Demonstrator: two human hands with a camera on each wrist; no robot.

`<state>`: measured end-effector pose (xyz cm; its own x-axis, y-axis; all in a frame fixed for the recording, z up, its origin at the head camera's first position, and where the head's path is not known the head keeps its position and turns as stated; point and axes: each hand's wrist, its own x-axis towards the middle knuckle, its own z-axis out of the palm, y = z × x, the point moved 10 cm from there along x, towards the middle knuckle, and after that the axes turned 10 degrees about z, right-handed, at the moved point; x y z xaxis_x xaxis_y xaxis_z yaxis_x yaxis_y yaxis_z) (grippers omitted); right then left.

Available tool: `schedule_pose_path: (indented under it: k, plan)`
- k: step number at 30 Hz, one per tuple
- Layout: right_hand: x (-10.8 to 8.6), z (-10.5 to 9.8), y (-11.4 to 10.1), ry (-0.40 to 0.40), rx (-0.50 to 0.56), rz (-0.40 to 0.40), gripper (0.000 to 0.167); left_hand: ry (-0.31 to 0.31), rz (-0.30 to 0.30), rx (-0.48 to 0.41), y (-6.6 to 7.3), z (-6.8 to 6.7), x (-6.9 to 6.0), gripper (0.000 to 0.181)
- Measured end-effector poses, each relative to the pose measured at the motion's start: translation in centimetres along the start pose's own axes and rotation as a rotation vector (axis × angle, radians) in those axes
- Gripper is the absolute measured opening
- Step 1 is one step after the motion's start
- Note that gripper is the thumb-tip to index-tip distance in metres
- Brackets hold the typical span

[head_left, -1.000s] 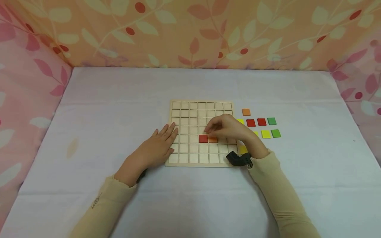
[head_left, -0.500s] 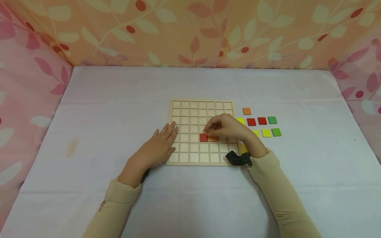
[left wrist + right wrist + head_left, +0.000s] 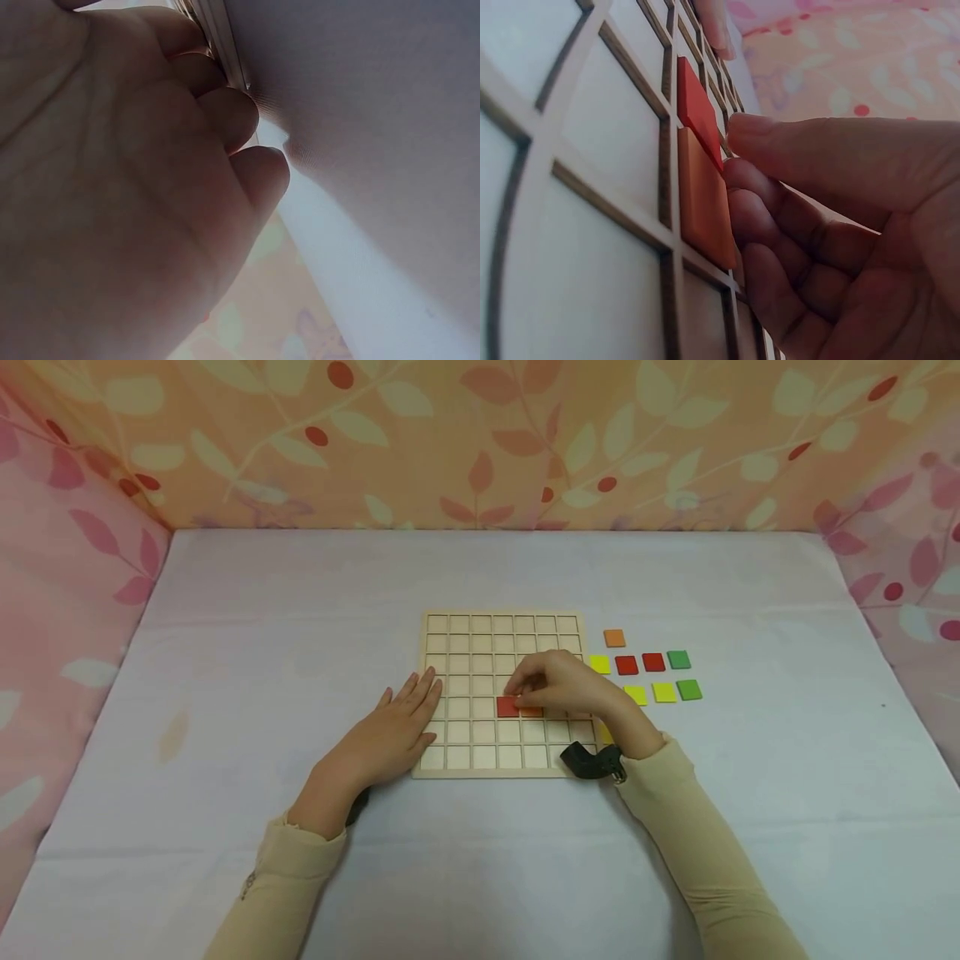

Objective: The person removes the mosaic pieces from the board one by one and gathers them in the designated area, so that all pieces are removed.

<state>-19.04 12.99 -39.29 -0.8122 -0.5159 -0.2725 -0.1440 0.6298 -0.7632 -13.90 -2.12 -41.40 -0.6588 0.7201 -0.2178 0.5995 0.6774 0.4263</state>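
A wooden grid board (image 3: 488, 773) lies on the table with a red tile (image 3: 507, 707) and an orange tile (image 3: 532, 712) side by side in its cells. My left hand (image 3: 386, 739) rests flat on the board's left edge, fingers spread; in the left wrist view its fingertips (image 3: 229, 116) meet that edge. My right hand (image 3: 566, 681) is over the two tiles with curled fingers. In the right wrist view its thumb and fingertips (image 3: 742, 180) are at the edges of the red tile (image 3: 697, 109) and orange tile (image 3: 705, 199); whether they pinch either is unclear.
Right of the board lie loose tiles: an orange tile (image 3: 614, 638), red ones (image 3: 626, 665), green ones (image 3: 678, 659) and yellow ones (image 3: 663, 692). Another yellow tile (image 3: 607, 733) is partly hidden by the right wrist. Patterned cloth (image 3: 480, 452) walls the table's far side.
The head view has shifted slightly. Both hands keep nearly the same place on the board, and the tiles look unmoved.
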Motion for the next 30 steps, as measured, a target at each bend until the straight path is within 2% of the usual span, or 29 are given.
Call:
schedule_pose_path:
  k: [10, 30]
  plan:
    - [0.06, 0.16, -0.32, -0.01, -0.043, -0.031, 0.013, 0.011, 0.004, 0.005, 0.17, -0.26, -0.07, 0.065]
    - [-0.26, 0.11, -0.64, -0.011, -0.008, -0.038, 0.009, 0.015, -0.001, -0.003, 0.29, -0.35, -0.12, 0.065]
